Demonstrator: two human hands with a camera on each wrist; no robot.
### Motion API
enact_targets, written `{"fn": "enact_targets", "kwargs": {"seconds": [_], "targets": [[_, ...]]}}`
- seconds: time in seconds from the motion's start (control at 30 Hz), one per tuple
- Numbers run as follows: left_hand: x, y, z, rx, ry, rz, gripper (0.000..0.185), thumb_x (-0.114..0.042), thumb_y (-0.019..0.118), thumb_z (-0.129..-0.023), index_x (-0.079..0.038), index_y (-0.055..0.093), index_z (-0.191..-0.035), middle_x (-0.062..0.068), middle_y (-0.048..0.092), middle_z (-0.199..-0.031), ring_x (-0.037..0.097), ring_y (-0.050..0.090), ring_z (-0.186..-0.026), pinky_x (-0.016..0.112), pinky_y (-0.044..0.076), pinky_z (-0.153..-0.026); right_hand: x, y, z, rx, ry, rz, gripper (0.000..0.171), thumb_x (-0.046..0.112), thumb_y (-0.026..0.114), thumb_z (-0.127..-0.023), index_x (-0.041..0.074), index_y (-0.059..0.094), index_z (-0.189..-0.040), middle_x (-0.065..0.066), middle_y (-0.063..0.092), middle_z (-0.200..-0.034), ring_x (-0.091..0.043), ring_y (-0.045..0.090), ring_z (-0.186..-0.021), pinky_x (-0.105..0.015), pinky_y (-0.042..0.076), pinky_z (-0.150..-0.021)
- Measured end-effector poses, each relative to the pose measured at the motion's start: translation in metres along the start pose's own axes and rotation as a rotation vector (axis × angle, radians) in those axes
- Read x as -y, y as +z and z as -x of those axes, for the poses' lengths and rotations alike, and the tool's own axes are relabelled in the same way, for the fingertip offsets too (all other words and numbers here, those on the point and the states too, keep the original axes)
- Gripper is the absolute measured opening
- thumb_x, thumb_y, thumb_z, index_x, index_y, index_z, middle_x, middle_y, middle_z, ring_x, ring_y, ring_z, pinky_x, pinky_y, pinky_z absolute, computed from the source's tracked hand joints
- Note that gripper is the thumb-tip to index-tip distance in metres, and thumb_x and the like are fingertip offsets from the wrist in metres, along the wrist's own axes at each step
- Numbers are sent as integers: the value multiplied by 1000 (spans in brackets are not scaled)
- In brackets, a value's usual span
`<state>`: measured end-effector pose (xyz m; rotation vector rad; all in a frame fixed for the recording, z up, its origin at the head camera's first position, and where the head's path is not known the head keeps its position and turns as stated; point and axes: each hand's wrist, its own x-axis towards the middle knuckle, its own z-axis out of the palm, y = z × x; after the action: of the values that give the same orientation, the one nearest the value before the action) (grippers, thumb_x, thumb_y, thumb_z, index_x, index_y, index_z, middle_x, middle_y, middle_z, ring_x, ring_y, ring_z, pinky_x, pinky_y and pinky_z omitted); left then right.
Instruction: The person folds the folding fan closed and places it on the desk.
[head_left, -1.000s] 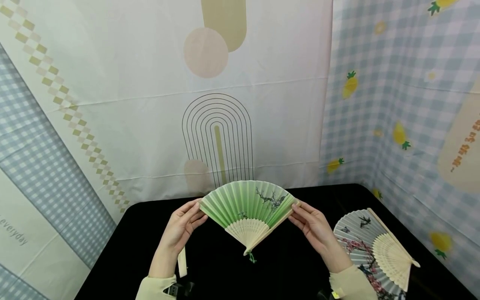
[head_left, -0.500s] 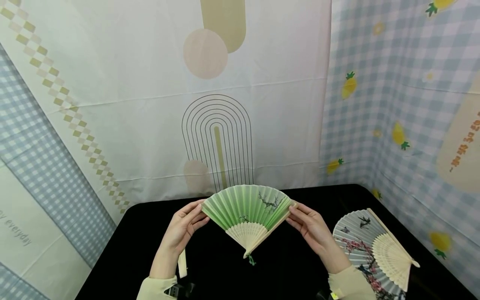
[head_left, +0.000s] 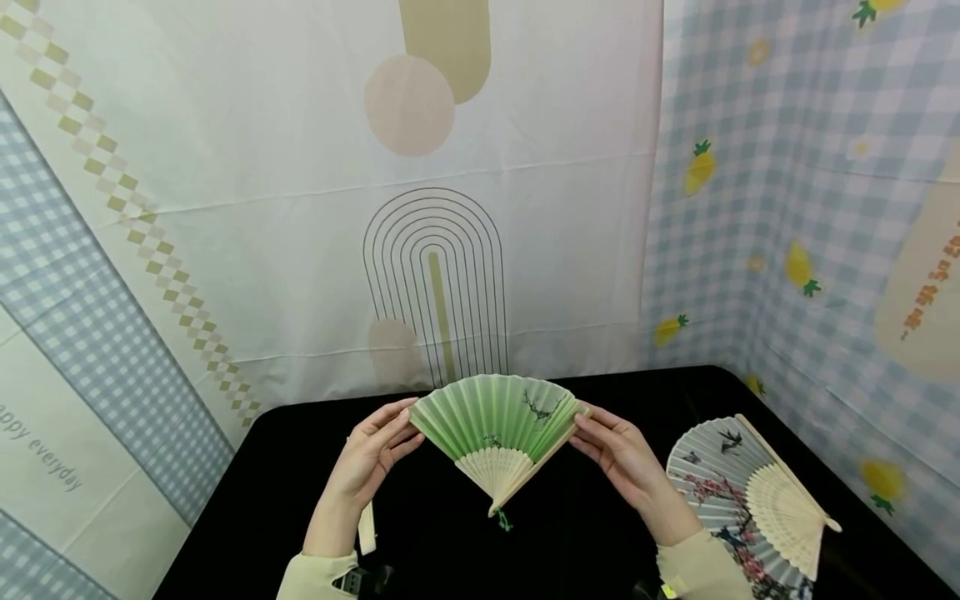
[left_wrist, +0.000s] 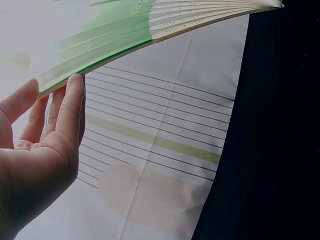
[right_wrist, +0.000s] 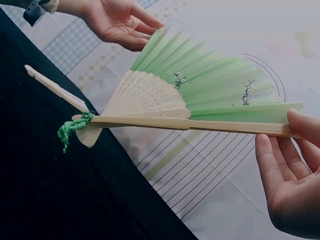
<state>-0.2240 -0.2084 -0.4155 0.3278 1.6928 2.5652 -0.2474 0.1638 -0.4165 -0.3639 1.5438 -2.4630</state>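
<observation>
A green folding fan (head_left: 487, 421) with dark branch prints and pale pierced ribs is spread above the black table, pivot end down. My left hand (head_left: 372, 454) pinches its left outer edge near the top between thumb and fingers. On the opposite side, my right hand (head_left: 622, 458) pinches the right guard stick near its tip. From the pivot hangs a green knotted cord (right_wrist: 75, 129), clearest in the right wrist view. In the left wrist view, the thumb and fingertips of the left hand (left_wrist: 50, 140) meet the fan's edge, and some fingers are partly hidden.
A grey folding fan (head_left: 738, 508) with pink blossoms and birds lies spread on the black table (head_left: 450, 558) at the right. Partly behind the left forearm is a closed pale fan (head_left: 367, 529). Patterned cloths (head_left: 262, 275) hang behind and at both sides.
Both hands have come slightly closer together, and the green fan's spread has narrowed a little. Its top edge sits a bit lower. The grey fan has stayed in place.
</observation>
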Motion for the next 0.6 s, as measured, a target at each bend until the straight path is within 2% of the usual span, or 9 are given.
{"fn": "enact_targets", "kwargs": {"seconds": [0.13,0.33,0.6], "targets": [[-1,0,0,7,2,-5,29,-14,56,-105,-6,62,-133,7,66,-123,21,67,-110,35,55,-95,-1,0,-1,5,-6,0,27,3,56,-103,20,75,-112,0,72,-108,-12,70,-99,-28,55,-93],[1,3,-1,-21,-21,12,24,-14,57,-105,-6,66,-126,8,66,-120,21,66,-111,39,52,-101,-4,1,-3,5,-32,-11,24,3,55,-103,16,75,-108,-1,73,-108,-12,70,-101,-28,56,-92],[9,8,-3,-102,-20,-24,36,-15,59,-104,3,59,-135,11,66,-120,21,66,-109,37,54,-97,-5,3,-1,-37,-28,-11,23,3,56,-103,15,75,-107,-1,74,-107,-12,70,-101,-27,56,-91]]}}
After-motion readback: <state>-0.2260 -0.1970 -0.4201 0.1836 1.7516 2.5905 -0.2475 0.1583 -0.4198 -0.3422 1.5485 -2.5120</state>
